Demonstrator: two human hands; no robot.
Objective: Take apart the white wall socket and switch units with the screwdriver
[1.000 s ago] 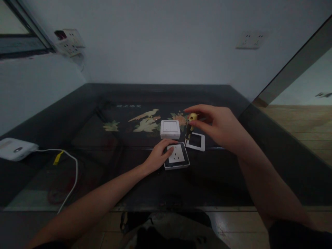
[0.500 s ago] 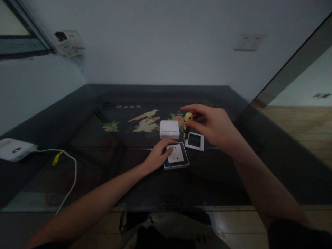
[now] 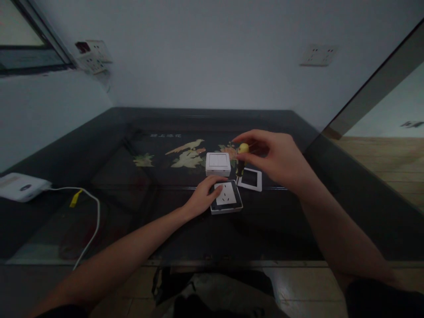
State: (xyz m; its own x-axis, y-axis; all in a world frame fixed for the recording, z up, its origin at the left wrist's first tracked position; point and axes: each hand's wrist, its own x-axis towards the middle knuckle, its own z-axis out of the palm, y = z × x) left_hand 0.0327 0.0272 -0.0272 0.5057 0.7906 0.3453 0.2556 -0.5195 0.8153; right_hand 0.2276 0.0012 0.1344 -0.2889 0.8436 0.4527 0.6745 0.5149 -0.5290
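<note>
A wall socket (image 3: 228,199) on a white box lies on the dark table, its black inner frame showing around the white face. My left hand (image 3: 206,194) grips its left side, thumb on the face and fingers along the far edge. My right hand (image 3: 273,154) is closed on a yellow and black screwdriver (image 3: 241,165), which points down with its tip at the socket's far right corner. Beyond the socket stands a white boxed switch (image 3: 217,163). A white cover frame (image 3: 256,180) lies flat to the right, under the right hand.
At the left, a white device (image 3: 23,187) with a white cable (image 3: 98,216) and yellow tag (image 3: 75,198) lies on the table (image 3: 271,229). Wall sockets (image 3: 318,55) are mounted at the right and far left. The table's back edge meets the wall.
The view has shifted slightly. The right hand's fingers have moved a little around the screwdriver handle, and more of its metal shaft shows. The left hand still holds the socket.
</note>
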